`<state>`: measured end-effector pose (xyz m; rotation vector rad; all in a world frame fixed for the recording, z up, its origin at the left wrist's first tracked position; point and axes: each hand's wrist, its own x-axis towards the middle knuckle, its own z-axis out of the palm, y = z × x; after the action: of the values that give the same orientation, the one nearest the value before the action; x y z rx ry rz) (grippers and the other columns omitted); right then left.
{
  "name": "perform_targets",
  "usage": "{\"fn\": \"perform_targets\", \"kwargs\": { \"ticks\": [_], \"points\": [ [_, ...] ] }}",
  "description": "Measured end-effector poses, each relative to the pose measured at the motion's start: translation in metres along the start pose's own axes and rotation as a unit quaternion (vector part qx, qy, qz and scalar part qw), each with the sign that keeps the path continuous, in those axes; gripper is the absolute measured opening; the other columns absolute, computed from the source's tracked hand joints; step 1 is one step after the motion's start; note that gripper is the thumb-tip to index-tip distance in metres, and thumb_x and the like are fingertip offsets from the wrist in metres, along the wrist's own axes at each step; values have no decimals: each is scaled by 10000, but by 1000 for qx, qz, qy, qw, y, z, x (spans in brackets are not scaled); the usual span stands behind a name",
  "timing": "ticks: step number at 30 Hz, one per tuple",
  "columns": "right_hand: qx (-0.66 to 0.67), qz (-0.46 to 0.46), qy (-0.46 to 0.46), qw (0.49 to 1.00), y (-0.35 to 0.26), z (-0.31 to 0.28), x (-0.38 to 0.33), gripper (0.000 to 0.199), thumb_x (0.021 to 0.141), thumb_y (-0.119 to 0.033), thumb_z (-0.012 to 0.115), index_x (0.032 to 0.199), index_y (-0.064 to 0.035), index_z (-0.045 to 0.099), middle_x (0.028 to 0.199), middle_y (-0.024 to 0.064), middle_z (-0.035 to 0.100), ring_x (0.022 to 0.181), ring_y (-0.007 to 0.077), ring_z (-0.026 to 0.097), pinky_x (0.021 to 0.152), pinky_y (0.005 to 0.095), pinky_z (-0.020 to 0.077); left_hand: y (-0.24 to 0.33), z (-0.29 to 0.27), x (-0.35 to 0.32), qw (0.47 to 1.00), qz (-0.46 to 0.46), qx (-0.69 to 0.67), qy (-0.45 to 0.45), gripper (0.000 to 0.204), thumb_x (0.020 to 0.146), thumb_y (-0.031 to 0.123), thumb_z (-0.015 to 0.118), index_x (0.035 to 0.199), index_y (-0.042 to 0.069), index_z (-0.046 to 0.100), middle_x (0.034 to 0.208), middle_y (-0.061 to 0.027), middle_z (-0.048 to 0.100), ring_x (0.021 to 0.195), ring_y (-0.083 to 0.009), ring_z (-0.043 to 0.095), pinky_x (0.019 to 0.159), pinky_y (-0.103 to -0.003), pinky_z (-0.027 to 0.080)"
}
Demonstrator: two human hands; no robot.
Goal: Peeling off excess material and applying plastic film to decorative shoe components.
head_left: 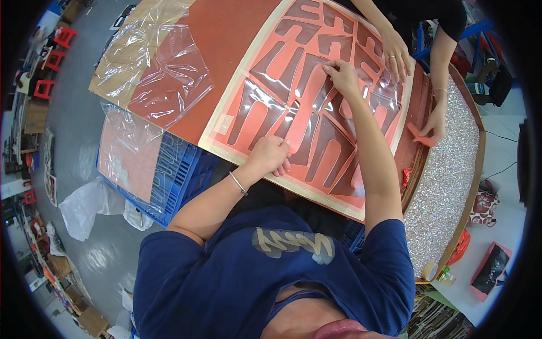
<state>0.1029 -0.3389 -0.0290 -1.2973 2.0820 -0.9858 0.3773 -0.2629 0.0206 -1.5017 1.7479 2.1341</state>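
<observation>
A framed board (240, 85) lies before me, its pink surface covered with dark, glossy film panels that have cut-out shapes. Across its middle runs a long pink strip (304, 116) with wide, rounded ends. My left hand (271, 155) is closed at the strip's near end, fingers curled and partly hidden. At the far end, the thumb and fingertips of my right hand (342, 78) pinch the strip's edge. Another person's hand (397, 61) rests spread on the board's right side. That person's other hand (433, 127) holds a small pink piece (421, 137) beyond the right edge.
Clear plastic film (172, 85) lies on the reddish table at the left. Below it, a blue crate (183, 175) bears a pink sheet (127, 152) under plastic. A glittery silver panel (449, 181) stretches along the right, with a tape roll (429, 271) at its near end.
</observation>
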Motion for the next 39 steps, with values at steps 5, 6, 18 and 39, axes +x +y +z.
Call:
{"fn": "perform_targets", "kwargs": {
  "ticks": [5, 6, 18, 39],
  "points": [
    [-50, -4, 13, 999, -2, 1, 0, 189, 833, -164, 664, 923, -1, 692, 783, 113, 689, 698, 180, 647, 648, 331, 499, 1, 0, 3, 1000, -16, 0, -5, 371, 969, 217, 421, 793, -75, 567, 596, -159, 629, 426, -188, 592, 367, -276, 465],
    [-49, -4, 13, 999, -3, -1, 0, 189, 833, -164, 664, 923, -1, 692, 783, 113, 689, 698, 180, 647, 648, 331, 499, 0, -1, 4, 1000, -21, -9, -9, 368, 968, 216, 423, 793, -75, 564, 594, -161, 627, 425, -191, 592, 365, -277, 464],
    [-15, 19, -2, 1000, 1, 2, 1, 207, 833, -201, 663, 911, -13, 701, 761, 110, 682, 693, 180, 646, 649, 333, 498, 2, 0, 3, 999, -36, -7, -9, 367, 970, 209, 411, 796, -76, 562, 612, -174, 636, 434, -202, 599, 381, -288, 476],
    [-261, -427, -82, 862, -40, 9, -171, 352, 783, -108, 592, 1123, -18, 602, 1255, 139, 523, 1201, 318, 458, 1039, 509, 298, 4, 1, 0, 998, -14, 52, 8, 423, 961, 284, 469, 735, -49, 602, 582, -155, 637, 435, -205, 612, 382, -293, 484]
  ]
}}
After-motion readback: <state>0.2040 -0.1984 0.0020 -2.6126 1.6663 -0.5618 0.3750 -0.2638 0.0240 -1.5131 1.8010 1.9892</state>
